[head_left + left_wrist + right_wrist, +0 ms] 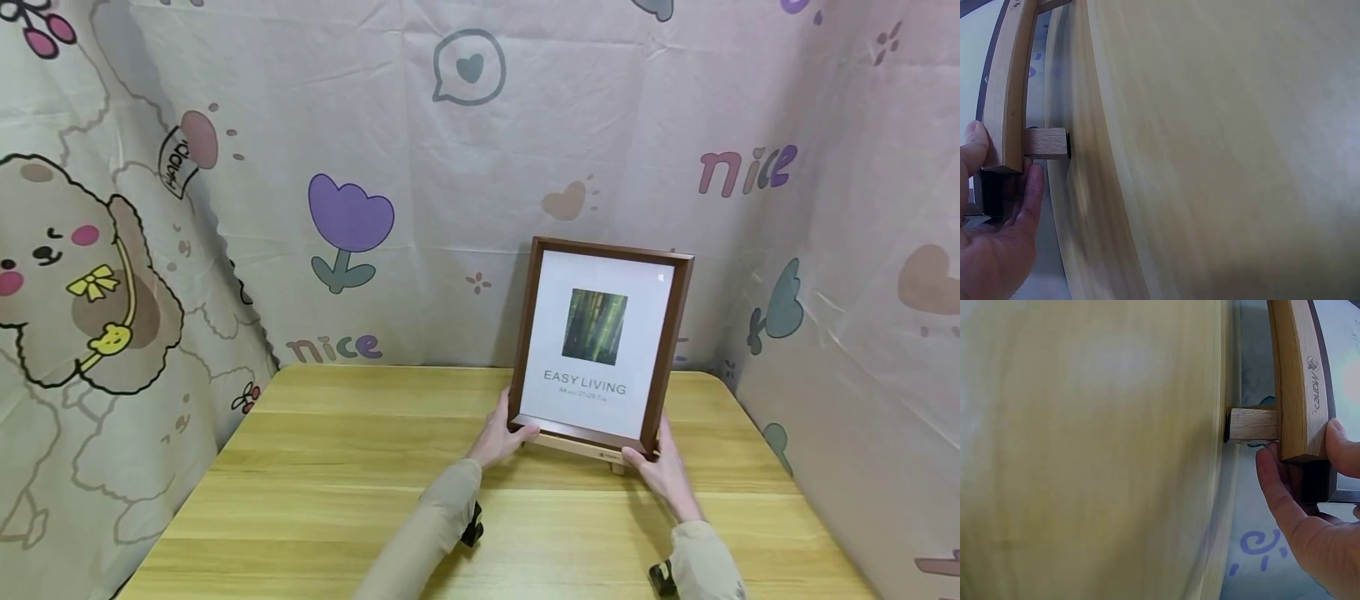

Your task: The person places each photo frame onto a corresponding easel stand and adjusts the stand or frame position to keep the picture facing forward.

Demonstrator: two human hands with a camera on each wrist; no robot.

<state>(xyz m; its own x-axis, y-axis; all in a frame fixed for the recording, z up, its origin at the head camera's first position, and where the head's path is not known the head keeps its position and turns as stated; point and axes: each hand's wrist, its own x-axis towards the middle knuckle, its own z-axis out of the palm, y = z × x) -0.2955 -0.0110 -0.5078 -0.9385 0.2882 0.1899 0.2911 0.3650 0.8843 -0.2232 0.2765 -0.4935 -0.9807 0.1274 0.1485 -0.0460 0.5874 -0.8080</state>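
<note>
A brown picture frame (pixel 667 350) stands upright, leaning slightly back, on the ledge of a light wooden easel (pixel 577 447). Behind its glass is a white sheet with a green picture and the words EASY LIVING. My left hand (pixel 497 435) grips the frame's lower left corner, thumb in front. At the lower right corner, my right hand (pixel 666 477) grips it the same way. In the left wrist view, the fingers (pixel 1034 194) reach behind the frame's dark corner, below the end of the ledge. The right wrist view shows lettering on the ledge (pixel 1302 387) beside the thumb.
The easel stands on a wooden table (pixel 337 475), toward its back right; a short foot (pixel 1254 425) juts out from under the ledge. Printed cloth (pixel 465 167) hangs close behind the table and along both sides.
</note>
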